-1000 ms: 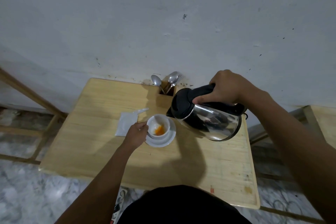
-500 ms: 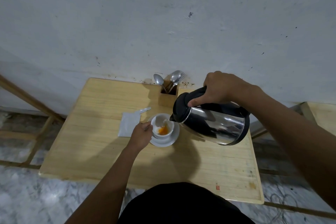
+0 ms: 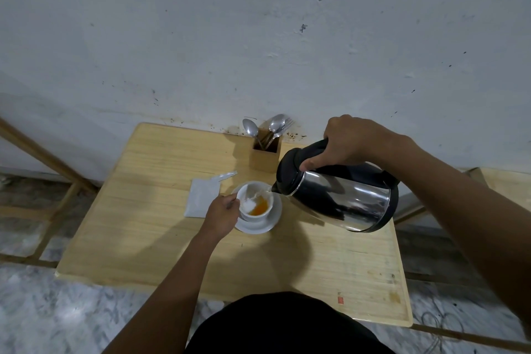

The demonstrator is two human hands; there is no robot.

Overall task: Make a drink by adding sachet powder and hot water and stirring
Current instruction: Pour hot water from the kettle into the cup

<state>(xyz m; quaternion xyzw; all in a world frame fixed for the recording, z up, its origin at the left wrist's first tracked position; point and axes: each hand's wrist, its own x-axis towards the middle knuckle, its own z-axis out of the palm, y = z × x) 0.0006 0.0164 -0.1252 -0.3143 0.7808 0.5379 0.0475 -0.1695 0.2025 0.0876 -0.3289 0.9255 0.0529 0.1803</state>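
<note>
**Kettle tipped over cup**

Left hand [image 3: 222, 214] curled around white cup [image 3: 255, 204] on saucer [image 3: 260, 225], mid-table [image 3: 138, 238]. Right hand [image 3: 349, 139] clenched on handle of steel kettle [image 3: 342, 195], spout at cup rim. Orange liquid, white powder inside. Torn sachet [image 3: 202, 201] just left. Spoon holder [image 3: 265, 154] farther back.

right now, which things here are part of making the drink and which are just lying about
In use:
- kettle, tilted in the right hand, spout at the cup
- cup with orange powder, steadied by the left hand
- saucer under the cup

Lying about:
- opened sachet, flat left of the cup
- wooden holder with spoons, untouched
</note>
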